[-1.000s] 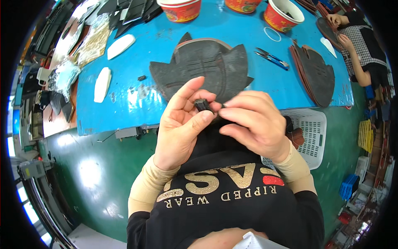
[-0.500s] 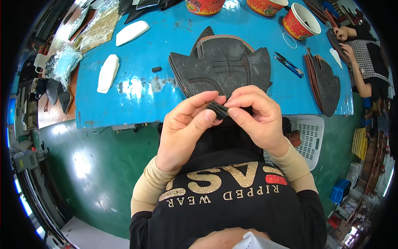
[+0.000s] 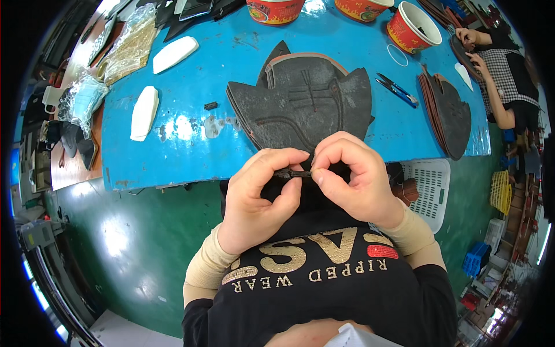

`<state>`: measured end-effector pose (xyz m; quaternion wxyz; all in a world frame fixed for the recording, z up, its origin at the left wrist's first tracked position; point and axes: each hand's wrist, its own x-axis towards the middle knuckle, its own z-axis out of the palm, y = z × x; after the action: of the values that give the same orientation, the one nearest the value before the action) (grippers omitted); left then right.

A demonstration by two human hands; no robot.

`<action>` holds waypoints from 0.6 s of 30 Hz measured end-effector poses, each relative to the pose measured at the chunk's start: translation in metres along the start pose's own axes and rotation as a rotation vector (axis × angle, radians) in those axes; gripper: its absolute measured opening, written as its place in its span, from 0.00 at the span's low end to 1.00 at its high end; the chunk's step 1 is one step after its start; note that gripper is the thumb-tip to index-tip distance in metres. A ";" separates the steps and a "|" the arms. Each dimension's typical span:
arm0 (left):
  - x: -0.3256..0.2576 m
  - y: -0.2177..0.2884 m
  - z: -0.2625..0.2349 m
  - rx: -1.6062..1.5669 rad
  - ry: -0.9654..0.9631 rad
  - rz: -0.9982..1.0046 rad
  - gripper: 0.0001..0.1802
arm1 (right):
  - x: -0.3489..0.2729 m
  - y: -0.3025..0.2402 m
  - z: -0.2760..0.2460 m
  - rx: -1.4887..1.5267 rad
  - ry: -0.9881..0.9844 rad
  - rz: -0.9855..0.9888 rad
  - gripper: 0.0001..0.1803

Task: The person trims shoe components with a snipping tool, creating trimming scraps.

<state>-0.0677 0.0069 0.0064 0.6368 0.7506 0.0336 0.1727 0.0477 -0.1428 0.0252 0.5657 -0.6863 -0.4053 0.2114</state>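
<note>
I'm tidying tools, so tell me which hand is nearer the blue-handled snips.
Right. The right hand is below and slightly left of the snips in view; the left hand is farther left.

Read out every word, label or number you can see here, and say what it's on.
Black shirt: large gold letters and a smaller row, upside down here; I won't copy the wording out.
Red tubs: printed sides, any words too small to read.
Held black piece: no lettering can be made out.
</note>
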 end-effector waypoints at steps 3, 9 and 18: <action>0.000 -0.001 0.004 -0.273 0.047 -0.097 0.16 | 0.000 0.004 0.004 0.015 0.052 -0.064 0.05; 0.005 -0.003 0.008 -0.464 0.087 -0.076 0.18 | 0.004 0.008 0.012 -0.195 0.187 -0.205 0.09; 0.012 0.001 0.006 -0.311 0.060 -0.124 0.17 | 0.010 0.010 0.000 -0.130 0.210 -0.175 0.06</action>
<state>-0.0550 0.0040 0.0091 0.7535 0.6340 0.0715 0.1587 0.0566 -0.1348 0.0179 0.5757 -0.7018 -0.4149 0.0616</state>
